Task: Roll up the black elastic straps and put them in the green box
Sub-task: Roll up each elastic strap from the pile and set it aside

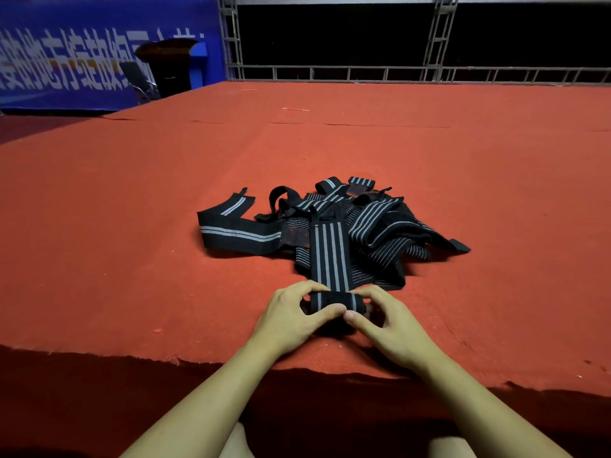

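Note:
A pile of black elastic straps (373, 223) with grey stripes lies on the red carpet. One strap (329, 252) runs from the pile straight toward me, and its near end is wound into a small roll (334, 300). My left hand (291, 317) grips the roll from the left. My right hand (391, 325) grips it from the right, and the two thumbs meet in front of it. Another long strap (234, 231) trails out to the left of the pile. No green box is in view.
The red carpet (165, 200) covers a raised platform whose frayed near edge (132, 355) runs just below my wrists. A metal truss railing (396, 72) lines the far edge. A blue banner (82, 51) and a dark chair (139, 77) stand at the back left.

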`<state>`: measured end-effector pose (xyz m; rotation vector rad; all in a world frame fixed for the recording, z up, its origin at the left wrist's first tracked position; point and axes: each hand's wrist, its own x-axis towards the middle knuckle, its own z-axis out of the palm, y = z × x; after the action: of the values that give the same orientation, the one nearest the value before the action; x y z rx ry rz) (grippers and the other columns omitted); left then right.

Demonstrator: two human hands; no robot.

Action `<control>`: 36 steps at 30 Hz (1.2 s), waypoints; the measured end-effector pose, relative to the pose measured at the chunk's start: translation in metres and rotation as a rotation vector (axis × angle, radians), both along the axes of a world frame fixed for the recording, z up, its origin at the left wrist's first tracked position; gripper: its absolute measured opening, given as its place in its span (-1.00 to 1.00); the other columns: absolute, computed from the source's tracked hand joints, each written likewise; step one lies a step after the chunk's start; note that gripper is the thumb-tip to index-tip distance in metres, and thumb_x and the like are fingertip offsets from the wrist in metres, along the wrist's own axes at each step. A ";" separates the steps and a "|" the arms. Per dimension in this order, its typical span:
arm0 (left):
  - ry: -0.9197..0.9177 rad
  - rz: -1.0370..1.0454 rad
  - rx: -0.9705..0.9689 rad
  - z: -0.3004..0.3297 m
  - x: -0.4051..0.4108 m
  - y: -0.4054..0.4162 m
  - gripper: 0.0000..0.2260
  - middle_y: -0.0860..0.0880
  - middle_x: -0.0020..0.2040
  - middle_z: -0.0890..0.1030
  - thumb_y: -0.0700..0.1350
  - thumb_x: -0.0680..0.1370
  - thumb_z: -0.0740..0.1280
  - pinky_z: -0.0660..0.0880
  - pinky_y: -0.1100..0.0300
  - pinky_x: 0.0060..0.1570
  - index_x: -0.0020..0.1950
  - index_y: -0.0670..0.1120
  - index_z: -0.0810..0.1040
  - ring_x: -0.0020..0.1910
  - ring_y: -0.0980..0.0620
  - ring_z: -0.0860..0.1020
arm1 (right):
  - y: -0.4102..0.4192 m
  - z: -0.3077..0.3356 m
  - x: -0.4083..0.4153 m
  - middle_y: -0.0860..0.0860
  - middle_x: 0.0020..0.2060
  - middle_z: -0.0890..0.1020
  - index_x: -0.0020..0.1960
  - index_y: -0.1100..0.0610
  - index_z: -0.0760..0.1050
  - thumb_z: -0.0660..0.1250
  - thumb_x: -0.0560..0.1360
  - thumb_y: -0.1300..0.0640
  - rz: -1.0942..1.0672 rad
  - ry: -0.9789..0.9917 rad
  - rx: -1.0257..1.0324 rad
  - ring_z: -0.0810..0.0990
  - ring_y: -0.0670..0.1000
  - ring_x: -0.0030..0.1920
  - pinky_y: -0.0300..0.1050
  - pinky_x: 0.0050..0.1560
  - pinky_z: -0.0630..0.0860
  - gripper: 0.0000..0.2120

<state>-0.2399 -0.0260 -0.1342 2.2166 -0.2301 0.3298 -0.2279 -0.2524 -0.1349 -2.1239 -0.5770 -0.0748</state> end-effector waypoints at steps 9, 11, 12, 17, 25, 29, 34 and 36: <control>-0.063 -0.099 0.109 -0.004 -0.003 0.002 -0.62 0.18 0.06 0.54 0.30 0.58 0.22 0.48 0.10 0.15 0.21 0.07 0.54 0.09 0.17 0.53 | 0.002 -0.001 -0.001 0.07 -0.22 0.67 -0.14 0.00 0.57 0.33 0.49 -0.39 -0.054 0.136 0.143 0.67 0.14 -0.15 0.29 -0.09 0.61 -0.55; -0.062 -0.093 0.099 -0.003 -0.003 0.002 -0.64 0.18 0.07 0.58 0.29 0.60 0.20 0.48 0.10 0.16 0.21 0.09 0.53 0.11 0.18 0.54 | 0.003 0.000 0.000 0.07 -0.20 0.68 -0.13 0.01 0.59 0.32 0.48 -0.42 -0.056 0.135 0.150 0.68 0.13 -0.14 0.29 -0.08 0.62 -0.52; -0.057 -0.095 0.094 -0.002 -0.003 0.001 -0.65 0.17 0.08 0.59 0.29 0.60 0.19 0.48 0.12 0.16 0.21 0.10 0.52 0.10 0.18 0.55 | 0.003 0.001 0.000 0.04 -0.17 0.69 -0.09 -0.02 0.60 0.31 0.49 -0.42 -0.051 0.137 0.150 0.69 0.08 -0.13 0.27 -0.05 0.62 -0.55; 0.029 -0.078 0.060 -0.002 0.000 0.001 -0.66 0.12 -0.05 0.64 0.34 0.60 0.13 0.50 0.07 0.10 0.17 0.18 0.51 0.01 0.15 0.59 | 0.002 0.006 -0.007 -0.28 0.08 0.62 0.37 -0.24 0.40 0.37 0.58 -0.14 -0.011 0.050 0.074 0.62 -0.17 0.12 -0.22 0.15 0.54 -0.63; 0.118 -0.036 0.009 -0.002 0.003 0.000 -0.51 0.05 -0.23 0.63 0.45 0.54 0.08 0.53 -0.02 -0.07 -0.04 0.10 0.56 -0.20 0.10 0.60 | 0.001 0.007 -0.014 -0.23 0.31 0.47 0.38 -0.14 0.40 0.39 0.56 -0.10 0.060 -0.136 -0.022 0.48 -0.07 0.35 -0.25 0.24 0.44 -0.58; 0.068 -0.023 0.049 -0.003 0.003 -0.001 -0.55 0.09 -0.15 0.62 0.39 0.57 0.07 0.52 0.03 -0.01 0.00 0.09 0.56 -0.10 0.15 0.58 | 0.002 0.004 -0.011 -0.24 0.33 0.46 0.37 -0.11 0.46 0.39 0.55 -0.16 0.033 -0.206 -0.064 0.45 -0.09 0.42 -0.24 0.36 0.38 -0.59; -0.164 -0.135 0.092 -0.001 -0.005 -0.003 -0.70 0.17 0.25 0.42 0.15 0.63 0.23 0.42 0.17 0.29 0.32 0.09 0.45 0.28 0.13 0.45 | 0.002 0.001 -0.005 -0.28 0.30 0.51 0.42 -0.11 0.46 0.27 0.56 -0.27 0.000 -0.145 -0.090 0.45 -0.17 0.37 -0.20 0.36 0.39 -0.52; -0.221 -0.186 0.199 -0.002 -0.008 -0.004 -0.67 0.14 0.30 0.41 0.16 0.61 0.29 0.38 0.17 0.35 0.33 0.08 0.45 0.33 0.11 0.42 | 0.002 -0.001 -0.001 -0.26 0.35 0.49 0.48 -0.12 0.40 0.23 0.54 -0.34 -0.007 -0.102 -0.135 0.40 -0.22 0.40 -0.19 0.43 0.33 -0.41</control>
<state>-0.2478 -0.0301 -0.1363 2.3299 -0.6079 0.4663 -0.2292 -0.2506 -0.1359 -2.2625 -0.6508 -0.1522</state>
